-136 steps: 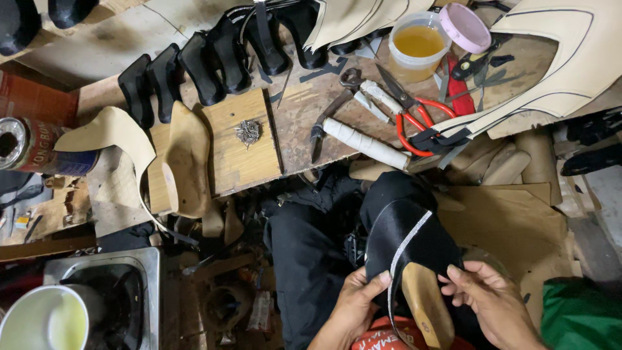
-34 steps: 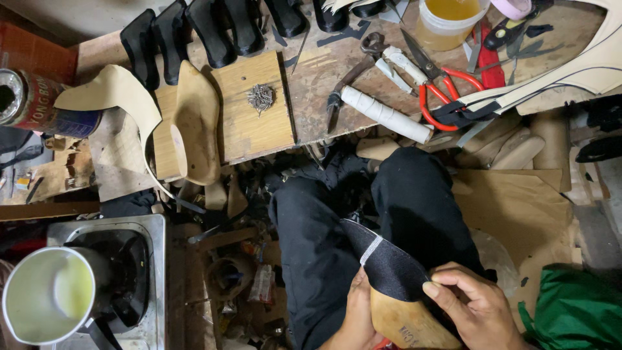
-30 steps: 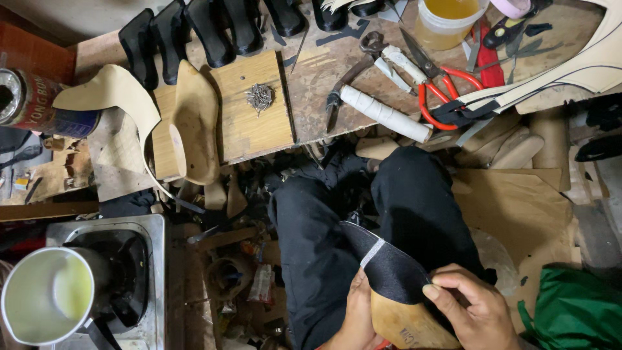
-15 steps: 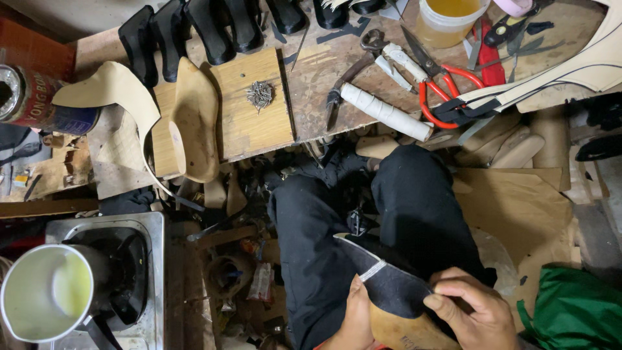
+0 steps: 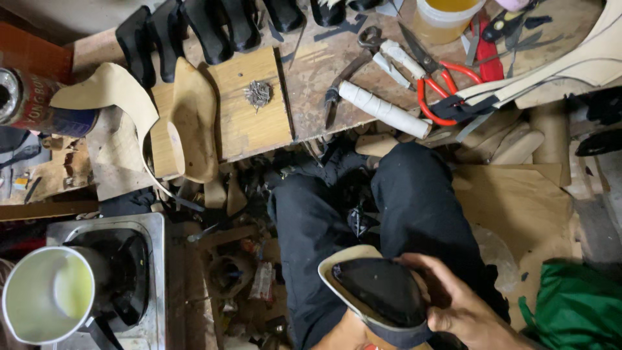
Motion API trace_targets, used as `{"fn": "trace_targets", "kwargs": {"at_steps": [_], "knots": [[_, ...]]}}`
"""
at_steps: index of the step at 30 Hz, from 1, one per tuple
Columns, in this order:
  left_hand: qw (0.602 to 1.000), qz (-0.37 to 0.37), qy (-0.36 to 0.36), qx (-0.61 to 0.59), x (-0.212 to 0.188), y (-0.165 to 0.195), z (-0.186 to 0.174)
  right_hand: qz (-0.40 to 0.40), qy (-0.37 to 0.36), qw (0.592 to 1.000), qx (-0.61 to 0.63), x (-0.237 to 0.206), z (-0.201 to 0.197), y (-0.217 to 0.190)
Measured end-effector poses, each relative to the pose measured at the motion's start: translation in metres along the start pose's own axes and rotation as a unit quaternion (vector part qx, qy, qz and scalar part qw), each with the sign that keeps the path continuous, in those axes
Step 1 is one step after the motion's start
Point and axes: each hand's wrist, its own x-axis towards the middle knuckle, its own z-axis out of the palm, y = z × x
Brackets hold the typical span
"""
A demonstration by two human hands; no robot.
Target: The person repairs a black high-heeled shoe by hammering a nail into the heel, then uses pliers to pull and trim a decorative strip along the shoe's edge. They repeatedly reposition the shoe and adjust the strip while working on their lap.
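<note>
A black shoe upper [image 5: 381, 291] with a cream edge lies on my lap over black trousers [image 5: 304, 227], its rounded end towards the camera. My right hand [image 5: 457, 304] curls around its right side, thumb on the upper's edge. My left hand [image 5: 340, 332] is mostly hidden beneath the shoe at the bottom edge of the head view and supports it from below. Whatever fills the upper is covered by it.
The workbench [image 5: 311, 58] ahead carries a wooden board with a heap of small nails [image 5: 258, 94], a wooden last [image 5: 194, 120], pliers [image 5: 337, 94], a white wrapped roll [image 5: 382, 109], red-handled scissors [image 5: 434, 84], a yellow tub [image 5: 447, 14] and black shoe pieces [image 5: 207, 26]. A pale pot [image 5: 48, 301] sits on a stove at left; a green bag [image 5: 576, 304] lies at right.
The shoe has been turned in my hands: the pale wooden sole side that showed before is gone, and the black upper with its cream edge now faces up. My right hand shifted with it.
</note>
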Motion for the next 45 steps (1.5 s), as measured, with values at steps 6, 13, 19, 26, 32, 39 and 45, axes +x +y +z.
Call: {"fn": "trace_targets", "kwargs": {"at_steps": [6,13,19,26,32,39,45], "knots": [[0.954,0.236,-0.048,0.178,-0.008,0.069,0.084,-0.009,0.088,0.996,0.006,0.018,-0.004,-0.015],[0.476,0.566,-0.029,0.672,-0.082,0.196,0.172,-0.269,0.192,0.915,-0.232,0.033,-0.022,-0.104],[0.311,0.606,-0.032,0.731,-0.076,0.183,0.18,-0.29,0.128,0.816,-0.484,0.09,0.025,-0.117],[0.317,0.611,0.067,0.723,-0.097,0.187,0.144,-0.357,0.07,0.762,-0.535,0.113,0.038,-0.113],[0.412,0.586,0.152,0.681,-0.107,0.18,0.122,-0.357,0.067,0.75,-0.553,0.108,0.056,-0.107],[0.442,0.594,0.134,0.659,-0.101,0.166,0.098,-0.355,0.078,0.749,-0.554,0.111,0.076,-0.109],[0.447,0.604,0.135,0.646,-0.102,0.166,0.09,-0.297,-0.003,0.762,-0.576,0.129,0.092,-0.106]]}}
